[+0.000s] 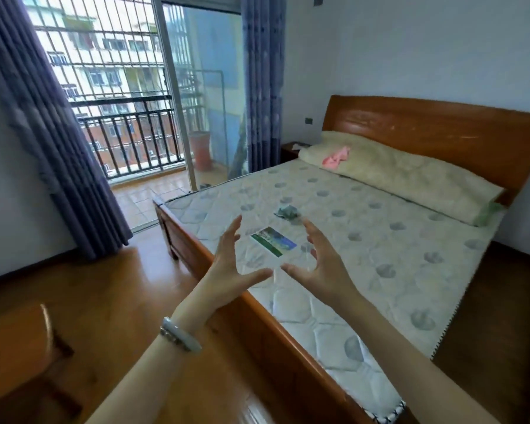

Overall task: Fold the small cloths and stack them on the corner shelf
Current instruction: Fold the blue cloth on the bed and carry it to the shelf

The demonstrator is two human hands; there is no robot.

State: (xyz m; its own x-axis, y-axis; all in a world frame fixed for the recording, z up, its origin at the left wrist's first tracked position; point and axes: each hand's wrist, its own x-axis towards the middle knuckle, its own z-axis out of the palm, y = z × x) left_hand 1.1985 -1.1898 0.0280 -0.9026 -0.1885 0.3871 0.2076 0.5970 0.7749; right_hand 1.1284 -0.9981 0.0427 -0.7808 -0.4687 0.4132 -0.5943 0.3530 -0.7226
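Two hands are hovering, fingers spread, holding nothing.
Left hand [227,270] and right hand [322,264] are flanking a folded cloth [273,241] (green-blue); a crumpled cloth [288,212] is lying at its one o'clock.

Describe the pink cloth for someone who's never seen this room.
Start at the wooden bed's headboard and the long pale pillow lying along it. The pink cloth sits crumpled on the pillow's end nearest the balcony door. It is the only pink item and the only cloth on the pillow; the grey-green cloth and the flat printed cloth lie on the mattress.
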